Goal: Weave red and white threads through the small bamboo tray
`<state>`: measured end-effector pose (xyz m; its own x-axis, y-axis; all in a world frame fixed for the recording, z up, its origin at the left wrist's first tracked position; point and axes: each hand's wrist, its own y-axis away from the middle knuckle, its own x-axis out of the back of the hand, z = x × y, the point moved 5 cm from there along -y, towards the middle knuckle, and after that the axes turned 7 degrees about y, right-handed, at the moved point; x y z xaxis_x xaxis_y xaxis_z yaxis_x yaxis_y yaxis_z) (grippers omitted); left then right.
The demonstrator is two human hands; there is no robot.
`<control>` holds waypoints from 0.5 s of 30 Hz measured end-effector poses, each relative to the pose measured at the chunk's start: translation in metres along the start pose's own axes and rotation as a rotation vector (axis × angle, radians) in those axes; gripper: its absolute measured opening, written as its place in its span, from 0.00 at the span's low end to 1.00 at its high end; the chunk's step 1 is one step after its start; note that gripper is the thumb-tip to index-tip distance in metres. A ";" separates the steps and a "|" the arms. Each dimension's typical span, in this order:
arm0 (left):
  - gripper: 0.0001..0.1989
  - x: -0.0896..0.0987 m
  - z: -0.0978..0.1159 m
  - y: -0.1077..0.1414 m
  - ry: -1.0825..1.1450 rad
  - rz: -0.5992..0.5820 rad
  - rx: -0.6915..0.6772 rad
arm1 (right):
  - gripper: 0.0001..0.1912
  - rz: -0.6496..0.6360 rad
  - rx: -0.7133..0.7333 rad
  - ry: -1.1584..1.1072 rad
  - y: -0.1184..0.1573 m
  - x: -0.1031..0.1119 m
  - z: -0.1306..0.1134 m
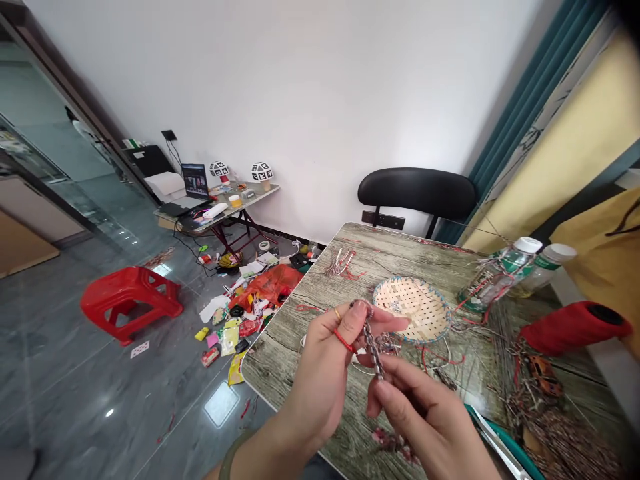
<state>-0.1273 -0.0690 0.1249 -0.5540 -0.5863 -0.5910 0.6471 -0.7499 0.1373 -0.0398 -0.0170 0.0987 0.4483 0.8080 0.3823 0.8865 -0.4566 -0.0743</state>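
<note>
The left hand (pixel 325 363) pinches the top end of a braided cord (pixel 374 350) between thumb and finger, and the right hand (pixel 427 413) pinches it lower down, so the cord runs from one hand to the other. A flat woven basket (pixel 425 300) sits on the table (pixel 280 353) just past the left fingertips. Green and silver scissors (pixel 500 445) lie beside the right hand, with a red spool (pixel 570 328) farther off.
</note>
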 end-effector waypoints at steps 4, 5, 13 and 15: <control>0.12 0.002 0.003 -0.004 0.097 0.049 -0.037 | 0.17 0.176 0.066 0.190 0.002 -0.001 0.008; 0.12 0.003 0.003 -0.005 0.119 0.052 -0.046 | 0.18 0.217 0.089 0.230 0.004 -0.002 0.009; 0.12 0.008 0.006 -0.010 0.278 0.065 -0.072 | 0.13 0.390 0.183 0.423 0.005 -0.004 0.005; 0.13 0.011 0.006 -0.009 0.366 0.099 -0.062 | 0.11 0.416 0.245 0.430 0.006 -0.003 0.000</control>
<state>-0.1422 -0.0707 0.1224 -0.2706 -0.4982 -0.8238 0.7245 -0.6689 0.1665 -0.0362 -0.0222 0.0973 0.7193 0.3370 0.6075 0.6717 -0.5604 -0.4845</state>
